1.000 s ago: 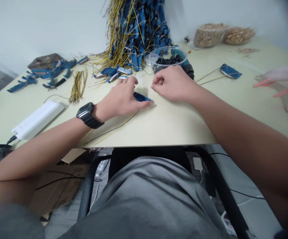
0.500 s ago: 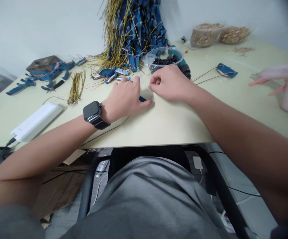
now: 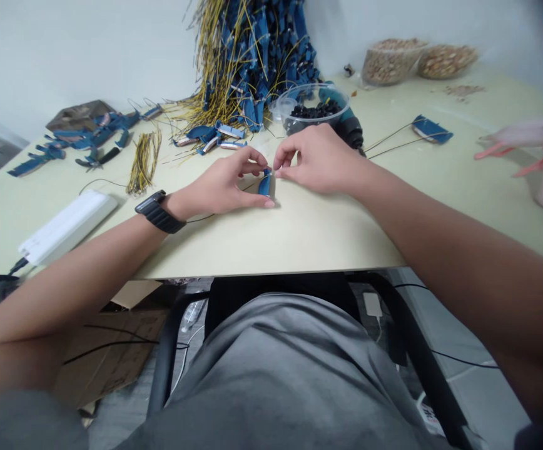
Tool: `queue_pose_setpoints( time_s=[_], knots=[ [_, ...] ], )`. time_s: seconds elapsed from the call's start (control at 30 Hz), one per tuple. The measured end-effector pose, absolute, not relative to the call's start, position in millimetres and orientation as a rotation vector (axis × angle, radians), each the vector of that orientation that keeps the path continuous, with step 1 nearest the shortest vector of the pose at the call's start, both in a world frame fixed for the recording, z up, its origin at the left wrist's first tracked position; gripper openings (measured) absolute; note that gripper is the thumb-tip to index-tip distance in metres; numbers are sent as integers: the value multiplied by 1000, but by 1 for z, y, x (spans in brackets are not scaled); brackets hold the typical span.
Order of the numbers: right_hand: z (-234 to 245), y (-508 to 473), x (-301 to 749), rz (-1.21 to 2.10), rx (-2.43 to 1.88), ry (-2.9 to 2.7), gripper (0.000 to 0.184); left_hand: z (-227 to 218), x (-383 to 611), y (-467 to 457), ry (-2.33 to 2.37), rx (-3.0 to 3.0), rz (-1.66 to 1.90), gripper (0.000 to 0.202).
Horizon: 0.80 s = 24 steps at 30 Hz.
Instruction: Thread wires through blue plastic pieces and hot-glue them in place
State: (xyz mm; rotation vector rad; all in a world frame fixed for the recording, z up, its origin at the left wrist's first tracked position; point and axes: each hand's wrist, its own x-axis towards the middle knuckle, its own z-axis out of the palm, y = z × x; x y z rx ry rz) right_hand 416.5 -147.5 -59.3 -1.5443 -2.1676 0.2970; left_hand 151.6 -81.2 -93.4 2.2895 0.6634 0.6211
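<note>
My left hand (image 3: 227,186), with a black watch on its wrist, pinches a small blue part (image 3: 264,185) between thumb and fingers, holding it on edge just above the pale table (image 3: 309,231). A thin dark wire trails from the part back under my left palm. My right hand (image 3: 316,159) is closed in a pinch at the top of the same blue part; what its fingertips hold is too small to make out. Both hands meet at the table's middle, in front of a clear bowl of small black pieces (image 3: 313,107).
A big heap of blue parts with yellow wires (image 3: 253,56) rises at the back. More blue parts (image 3: 84,137) and a yellow wire bundle (image 3: 144,161) lie left, beside a white power strip (image 3: 67,225). A pink glue gun (image 3: 541,162) stands right; a lone blue part (image 3: 428,130) lies nearby.
My left hand lifted the blue part from lying flat on the table and turned it on edge. My right hand moved left to pinch at its top.
</note>
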Motion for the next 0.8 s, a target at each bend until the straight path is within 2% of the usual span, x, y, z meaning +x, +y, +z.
queue_pose_setpoints(
  time_s=[0.23, 0.47, 0.8],
  knots=[
    [-66, -150, 414, 289, -1516, -2184, 10, -96, 150, -77, 607, 2255, 616, 107],
    [-68, -147, 414, 259, -1532, -2242, 19, -96, 149, -79, 576, 2270, 608, 102],
    [-70, -146, 415, 256, -1510, -2266, 17, -88, 148, -83, 670, 2429, 593, 109]
  ],
)
